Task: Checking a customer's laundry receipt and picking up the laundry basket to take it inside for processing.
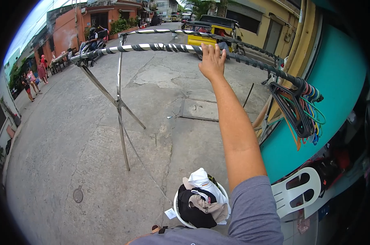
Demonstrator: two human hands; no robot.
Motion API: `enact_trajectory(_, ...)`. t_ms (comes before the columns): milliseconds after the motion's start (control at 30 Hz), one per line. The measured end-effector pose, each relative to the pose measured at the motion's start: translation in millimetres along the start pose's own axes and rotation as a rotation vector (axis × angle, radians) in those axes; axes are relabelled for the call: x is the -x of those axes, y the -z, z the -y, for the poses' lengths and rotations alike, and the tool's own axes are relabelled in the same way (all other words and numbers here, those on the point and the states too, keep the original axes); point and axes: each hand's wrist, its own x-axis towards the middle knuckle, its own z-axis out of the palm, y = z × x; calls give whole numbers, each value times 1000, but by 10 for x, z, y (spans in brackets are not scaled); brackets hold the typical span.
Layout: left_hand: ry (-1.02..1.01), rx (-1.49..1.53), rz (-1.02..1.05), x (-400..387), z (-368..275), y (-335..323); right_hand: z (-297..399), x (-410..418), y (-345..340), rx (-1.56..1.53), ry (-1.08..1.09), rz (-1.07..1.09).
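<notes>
My right hand (213,62) reaches up to the near bar of a metal clothes rack (136,47), its fingers spread at the bar, which is wound with dark strips. Nothing else shows in it. Out of view is my left hand. Plastic clothes hangers (298,113), black, orange, green and blue, hang bunched at the bar's right end. Below, close to my body, stands a white laundry basket (176,211) holding black, white and beige clothes (203,202).
The rack's crossed metal legs (119,104) stand on the concrete street. A white plastic chair (295,191) is at the lower right, beside a teal panel (332,92). Beyond the rack are a yellow vehicle (200,39) and a motorcycle rider (93,39); several people stand at the left.
</notes>
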Motion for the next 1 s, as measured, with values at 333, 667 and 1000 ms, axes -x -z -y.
enact_trajectory(333,-250,173,-133,106,398,-278,27,30,163,66,-39,129)
enact_trajectory(667,-322,264,-178,232,619,-597,-5,9,194,110,-53,200)
enact_trajectory(1000,-200,329,-249,412,724,-682,9,-3,210,130,-45,206)
